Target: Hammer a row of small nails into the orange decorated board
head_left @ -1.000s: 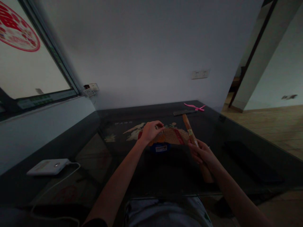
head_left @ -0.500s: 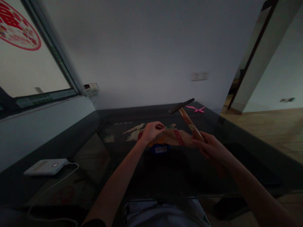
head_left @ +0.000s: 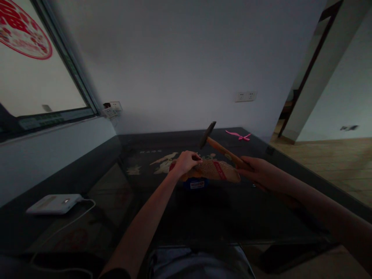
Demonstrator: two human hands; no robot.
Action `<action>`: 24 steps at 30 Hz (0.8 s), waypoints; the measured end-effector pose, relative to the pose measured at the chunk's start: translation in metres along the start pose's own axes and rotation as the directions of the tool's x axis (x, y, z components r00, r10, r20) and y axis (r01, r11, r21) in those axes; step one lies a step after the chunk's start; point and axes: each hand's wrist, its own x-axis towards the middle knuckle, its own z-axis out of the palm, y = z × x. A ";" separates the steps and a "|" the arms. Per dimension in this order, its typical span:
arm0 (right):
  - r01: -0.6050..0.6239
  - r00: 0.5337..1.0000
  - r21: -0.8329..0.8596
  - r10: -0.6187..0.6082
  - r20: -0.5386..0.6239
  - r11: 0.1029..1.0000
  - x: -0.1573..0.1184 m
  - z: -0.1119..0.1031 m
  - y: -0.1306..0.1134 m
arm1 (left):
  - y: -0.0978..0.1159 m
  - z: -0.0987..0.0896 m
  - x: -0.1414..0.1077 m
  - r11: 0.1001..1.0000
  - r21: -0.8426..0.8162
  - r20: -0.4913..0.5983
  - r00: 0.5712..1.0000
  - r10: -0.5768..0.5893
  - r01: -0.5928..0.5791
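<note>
A tan, speckled, sole-shaped piece with a red band (head_left: 211,169) lies across a dark blue object with a white label (head_left: 197,183) on the dark table. My left hand (head_left: 187,162) rests on its left part, thumb and finger pinched together over the surface. Whatever sits between those fingertips is too small to make out. My right hand (head_left: 257,170) grips the wooden handle of a hammer (head_left: 225,150) near its end. The hammer's dark head is raised above the piece, just beyond my left fingers and apart from them.
The dark glossy table (head_left: 162,213) stands against the wall. A white power bank (head_left: 54,204) with a white cable lies at the left. A pink ribbon (head_left: 238,135) is at the far right edge. Wall sockets (head_left: 245,96) are above the table.
My right hand has shifted right and swung the hammer head to the left, from beyond the piece's right part to near my left fingers. My left hand stays in place.
</note>
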 end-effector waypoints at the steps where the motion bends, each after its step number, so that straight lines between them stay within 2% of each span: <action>1: -0.003 1.000 0.000 0.003 0.025 1.000 0.001 0.000 0.000 | -0.001 0.000 0.000 1.000 -0.005 0.000 1.000 -0.008 0.008; 5: -0.026 0.991 -0.003 0.026 0.131 1.000 0.002 -0.002 0.002 | -0.003 0.002 0.002 0.999 -0.027 0.024 0.999 -0.038 0.038; 11: 0.002 0.997 -0.011 -0.001 0.071 1.000 0.002 -0.008 -0.003 | -0.004 0.002 0.003 0.999 -0.033 0.031 0.999 -0.030 0.031; 17: -0.002 0.991 -0.016 0.004 0.135 1.000 0.001 -0.006 -0.003 | -0.002 0.001 0.001 1.000 0.001 0.040 0.999 -0.021 0.021; 24: 0.003 0.997 -0.049 0.001 0.074 0.999 0.003 -0.005 0.003 | -0.001 0.001 0.002 0.999 0.031 0.028 0.999 -0.018 0.017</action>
